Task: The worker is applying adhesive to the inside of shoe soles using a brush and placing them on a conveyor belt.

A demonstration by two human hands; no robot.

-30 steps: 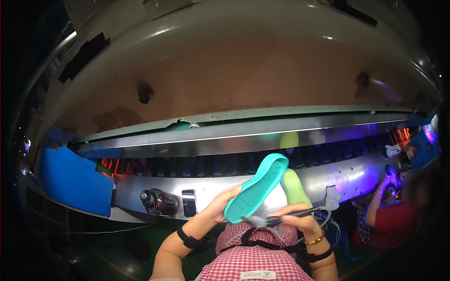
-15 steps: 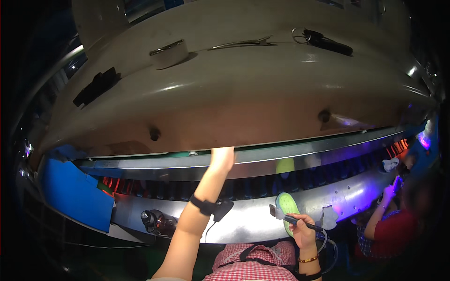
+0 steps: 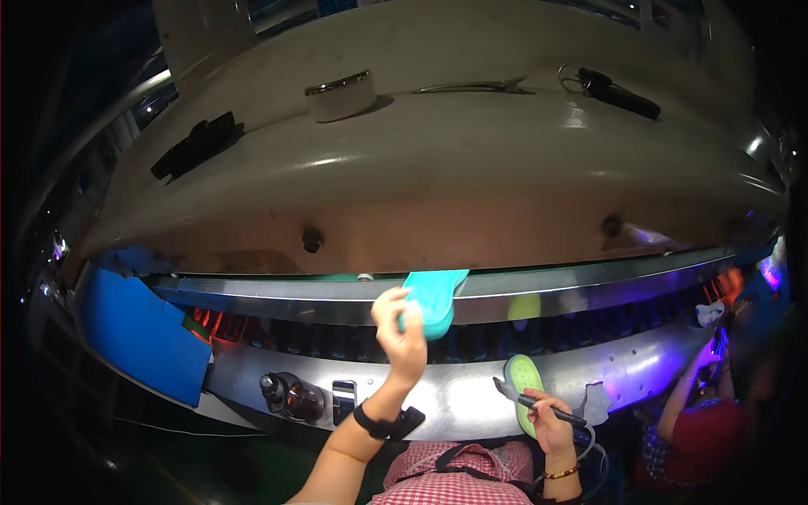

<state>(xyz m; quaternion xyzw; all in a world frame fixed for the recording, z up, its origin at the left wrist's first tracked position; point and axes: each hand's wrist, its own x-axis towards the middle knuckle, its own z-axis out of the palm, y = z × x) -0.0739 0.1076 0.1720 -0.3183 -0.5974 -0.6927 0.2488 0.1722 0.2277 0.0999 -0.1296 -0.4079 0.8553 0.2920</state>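
Note:
My left hand (image 3: 400, 332) grips a turquoise shoe sole (image 3: 432, 299) by its left side, just below the lower edge of the big beige machine hood. The sole's far end passes over the metal rail. In my right hand (image 3: 551, 425) is a flat brush (image 3: 515, 394) with a dark handle, its tip pointing to the left. Under the brush a lime-green shoe sole (image 3: 525, 376), dotted with small marks, lies on the metal ledge (image 3: 471, 383). My right fingers partly cover its near end.
A dark bottle (image 3: 296, 399) and a phone-like slab (image 3: 344, 402) stand left on the ledge. Dark rollers (image 3: 480, 341) run behind it, with red glow at both ends. Keys (image 3: 619, 93), a clip and a pale round container (image 3: 341, 97) rest on the hood. A co-worker (image 3: 703, 429) works at right.
My left hand has come back from under the hood and now holds the turquoise sole. The brush in my right hand has turned slightly. The view has shifted, baring the phone-like slab.

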